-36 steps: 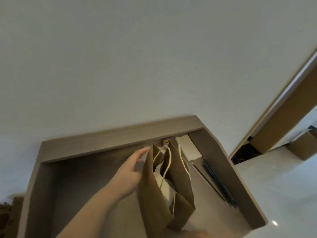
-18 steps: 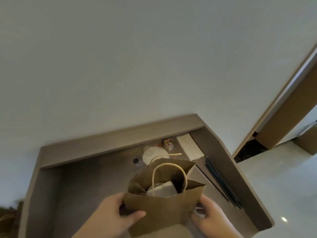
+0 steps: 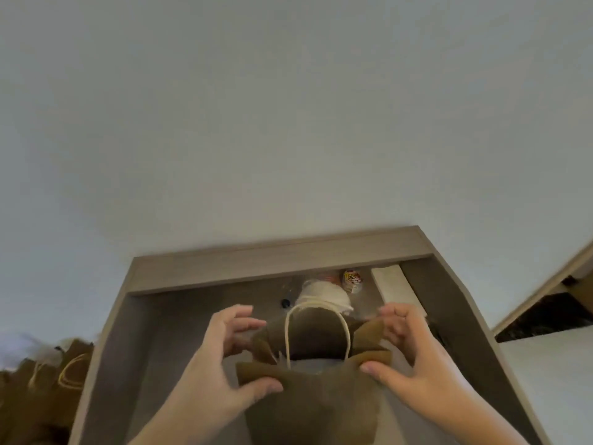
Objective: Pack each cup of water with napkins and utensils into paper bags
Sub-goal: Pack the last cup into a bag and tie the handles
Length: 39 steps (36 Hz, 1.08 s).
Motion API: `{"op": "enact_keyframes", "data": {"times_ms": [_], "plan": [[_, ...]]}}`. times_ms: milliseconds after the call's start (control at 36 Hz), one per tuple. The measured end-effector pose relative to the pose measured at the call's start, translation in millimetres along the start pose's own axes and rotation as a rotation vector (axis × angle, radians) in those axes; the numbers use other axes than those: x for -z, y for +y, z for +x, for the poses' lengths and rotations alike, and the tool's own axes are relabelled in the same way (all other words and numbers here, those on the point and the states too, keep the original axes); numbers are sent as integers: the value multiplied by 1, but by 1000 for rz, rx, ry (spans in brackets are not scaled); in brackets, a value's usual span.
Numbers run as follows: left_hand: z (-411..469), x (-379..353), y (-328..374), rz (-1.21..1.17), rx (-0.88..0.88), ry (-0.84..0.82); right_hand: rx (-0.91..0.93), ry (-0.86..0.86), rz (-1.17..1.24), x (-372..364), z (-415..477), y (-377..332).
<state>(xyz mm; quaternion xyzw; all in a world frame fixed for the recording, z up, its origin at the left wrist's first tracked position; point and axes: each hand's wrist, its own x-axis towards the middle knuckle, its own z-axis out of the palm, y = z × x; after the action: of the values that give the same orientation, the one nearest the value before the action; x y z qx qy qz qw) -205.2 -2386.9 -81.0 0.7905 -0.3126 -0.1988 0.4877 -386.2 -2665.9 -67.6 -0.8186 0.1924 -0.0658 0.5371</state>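
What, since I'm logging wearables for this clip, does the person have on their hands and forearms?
Nothing visible. The left hand and right hand are bare, with no gloves, rings or watch, and both forearms are uncovered to the frame's lower edge; no sleeve shows.

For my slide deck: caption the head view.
Left hand and right hand grip the rim of a paper bag at a desk.

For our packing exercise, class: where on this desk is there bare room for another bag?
Free: the bare strip of grey-brown wooden desk between its left wall and the left hand. Crowded: back right, beyond the right hand, where a white round object, small colourful tub and white napkin stack sit behind the brown paper bag that both hands grip.
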Motion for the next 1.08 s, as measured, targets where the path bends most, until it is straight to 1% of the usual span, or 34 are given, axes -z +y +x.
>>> {"op": "enact_keyframes", "data": {"times_ms": [83, 139, 194, 278, 333, 417, 472, 528, 556, 583, 611, 639, 667, 694, 722, 750, 806, 889, 1028, 1083], "plan": [[6, -2, 8, 96, -34, -79, 58, -74, -12, -2, 9, 8], [11, -6, 14, 142, -89, -95, 78, -102, -49, 2, 15, 13], [13, -9, 21, 118, -83, -60, 111, -169, -67, 6, 22, 17], [14, -12, 26, 112, -30, -4, 96, -243, 24, 9, 29, 19], [13, -14, 29, 138, 7, -1, 75, -261, 53, 9, 34, 23], [12, -17, 34, 132, 29, 50, 63, -266, 92, 9, 44, 32], [12, -18, 35, 138, 26, 63, 52, -321, 192, 12, 52, 39], [11, -19, 38, 146, 34, 76, 62, -432, 381, 16, 63, 52], [11, -19, 38, 146, 41, 84, 37, -456, 487, 18, 70, 59], [11, -19, 39, 145, 49, 91, -12, -429, 558, 19, 80, 66], [10, -19, 39, 143, 59, 98, -67, -364, 577, 18, 91, 74], [10, -20, 40, 141, 70, 102, -109, -271, 512, 16, 105, 83], [10, -20, 41, 139, 80, 99, -136, -160, 372, 13, 120, 91], [9, -20, 42, 141, 85, 90, -154, -45, 181, 10, 136, 99], [9, -20, 43, 148, 84, 79, -173, 44, 12, 8, 151, 105], [9, -19, 44, 153, 83, 70, -185, 113, -107, 6, 165, 112], [9, -19, 46, 153, 87, 60, -198, 213, -197, 6, 188, 122], [7, -17, 47, 141, 94, 52, -221, 252, -304, 5, 213, 128], [5, -16, 46, 128, 120, 28, -334, 215, -505, 2, 236, 128], [4, -15, 46, 130, 128, 26, -350, 195, -567, 2, 240, 125]]}}
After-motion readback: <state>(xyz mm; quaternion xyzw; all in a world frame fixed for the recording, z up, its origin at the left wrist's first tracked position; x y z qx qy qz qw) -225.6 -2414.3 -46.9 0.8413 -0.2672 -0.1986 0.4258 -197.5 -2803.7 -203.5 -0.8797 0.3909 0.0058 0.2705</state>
